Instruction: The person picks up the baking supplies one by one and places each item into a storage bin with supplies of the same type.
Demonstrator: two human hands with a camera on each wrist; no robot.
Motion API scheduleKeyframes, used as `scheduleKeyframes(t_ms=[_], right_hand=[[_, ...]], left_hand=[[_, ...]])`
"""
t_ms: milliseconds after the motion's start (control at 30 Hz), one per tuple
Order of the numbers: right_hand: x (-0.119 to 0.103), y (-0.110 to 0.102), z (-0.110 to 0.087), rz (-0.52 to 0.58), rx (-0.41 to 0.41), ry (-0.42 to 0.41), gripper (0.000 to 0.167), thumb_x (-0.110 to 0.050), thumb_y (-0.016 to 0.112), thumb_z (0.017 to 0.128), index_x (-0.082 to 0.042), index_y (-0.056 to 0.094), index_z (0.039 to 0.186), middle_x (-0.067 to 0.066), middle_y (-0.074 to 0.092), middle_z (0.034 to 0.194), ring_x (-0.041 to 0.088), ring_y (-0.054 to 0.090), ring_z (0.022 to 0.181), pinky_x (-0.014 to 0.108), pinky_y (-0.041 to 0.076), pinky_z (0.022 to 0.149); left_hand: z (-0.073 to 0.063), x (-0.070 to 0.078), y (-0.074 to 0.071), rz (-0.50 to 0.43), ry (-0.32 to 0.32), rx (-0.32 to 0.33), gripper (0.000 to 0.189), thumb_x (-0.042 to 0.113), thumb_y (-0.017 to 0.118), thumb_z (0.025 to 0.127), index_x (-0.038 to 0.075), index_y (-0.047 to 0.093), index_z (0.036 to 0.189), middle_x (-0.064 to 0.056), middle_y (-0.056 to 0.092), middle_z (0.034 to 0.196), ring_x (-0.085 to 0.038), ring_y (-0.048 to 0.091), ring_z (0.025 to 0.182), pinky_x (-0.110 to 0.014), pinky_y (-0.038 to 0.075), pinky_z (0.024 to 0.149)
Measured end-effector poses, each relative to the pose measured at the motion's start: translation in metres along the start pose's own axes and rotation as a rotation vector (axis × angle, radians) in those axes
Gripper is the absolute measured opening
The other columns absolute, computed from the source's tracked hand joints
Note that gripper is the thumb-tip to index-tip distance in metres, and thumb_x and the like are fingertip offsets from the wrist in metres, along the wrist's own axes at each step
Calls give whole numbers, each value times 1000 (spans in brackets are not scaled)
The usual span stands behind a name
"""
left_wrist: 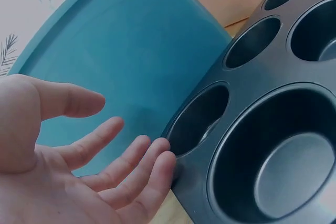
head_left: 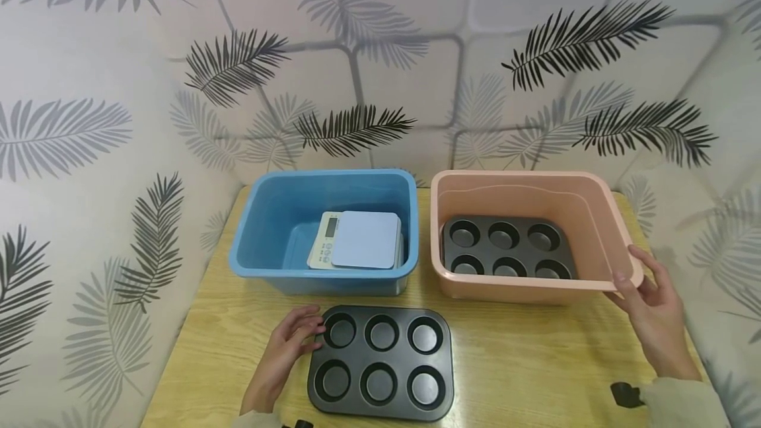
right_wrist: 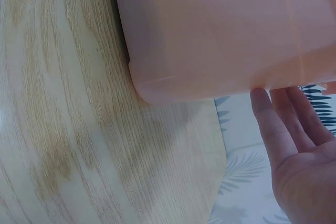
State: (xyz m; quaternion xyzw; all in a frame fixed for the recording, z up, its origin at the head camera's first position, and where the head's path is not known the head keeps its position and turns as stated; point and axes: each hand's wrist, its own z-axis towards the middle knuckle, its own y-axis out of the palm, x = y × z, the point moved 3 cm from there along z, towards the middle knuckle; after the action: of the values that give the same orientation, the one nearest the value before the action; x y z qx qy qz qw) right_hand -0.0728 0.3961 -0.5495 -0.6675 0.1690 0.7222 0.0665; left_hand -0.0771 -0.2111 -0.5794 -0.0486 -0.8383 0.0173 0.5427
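Observation:
A dark muffin tin [head_left: 380, 362] with several cups lies on the table in front of the bins. Beside its upper left corner is my left hand [head_left: 287, 342], fingers loosely spread, fingertips right at the tin's edge in the left wrist view. My right hand [head_left: 654, 309] grips the front right corner of the pink bin [head_left: 505, 288], with digits over and under the rim. Inside that bin rests a second dark muffin tin [head_left: 516, 243], partly hidden by the front wall.
Left of the pink bin stands a blue bin [head_left: 321, 274] holding a kitchen scale [head_left: 364, 240] with a pale platform. Both bins sit at the back of the wooden table [head_left: 523, 362], against leaf-patterned wall covering [head_left: 386, 84].

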Motion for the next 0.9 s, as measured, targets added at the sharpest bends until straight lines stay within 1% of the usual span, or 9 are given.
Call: scheduleKeyframes(t_ms=[167,300,400,500,633,767,900], right_hand=[[0,1,1,-3,4,7,62,3,60,108,-16,47,165,0,39,163,-3,64,122,16,62,84],[0,1,0,0,-3,0,62,4,60,108,-15,46,166,-1,41,160,-3,65,121,16,62,84],[0,1,-1,-1,-3,-4,61,4,60,108,-15,47,165,-3,42,158,-2,66,121,16,62,84],[1,1,-1,-1,0,-8,61,3,60,108,-15,47,165,-4,43,158,-2,65,122,16,62,84],[-1,3,-1,-12,-3,-14,61,3,60,109,-15,47,165,-5,44,158,-2,65,121,15,62,83],[-2,3,-2,-28,-2,-6,61,2,60,109,-17,47,165,-5,44,155,-4,66,119,14,61,83],[-3,3,-2,-32,-1,-5,61,2,60,109,-17,47,165,-5,44,154,-4,67,118,14,61,83]], left_hand=[[2,-6,-3,-29,-11,10,41,11,54,113,0,55,153,-25,65,143,-23,72,121,-41,62,99],[3,-10,-7,-25,-13,27,42,12,55,114,-2,54,153,-24,66,140,-21,72,118,-41,63,98],[5,-11,-10,12,-8,34,43,13,54,114,-4,52,154,-25,65,142,-19,71,115,-39,64,95],[7,-11,-13,55,-8,40,43,13,52,114,-4,52,154,-27,63,145,-20,69,114,-37,64,92],[8,-15,-13,148,-6,48,42,9,50,113,-2,54,153,-27,63,144,-21,68,114,-33,62,87],[7,-22,-11,217,-4,53,42,4,49,111,-1,56,151,-25,66,141,-21,68,114,-30,59,82],[8,-25,-10,238,12,46,41,4,55,109,-1,58,150,-24,70,133,-19,69,108,-28,57,81]])
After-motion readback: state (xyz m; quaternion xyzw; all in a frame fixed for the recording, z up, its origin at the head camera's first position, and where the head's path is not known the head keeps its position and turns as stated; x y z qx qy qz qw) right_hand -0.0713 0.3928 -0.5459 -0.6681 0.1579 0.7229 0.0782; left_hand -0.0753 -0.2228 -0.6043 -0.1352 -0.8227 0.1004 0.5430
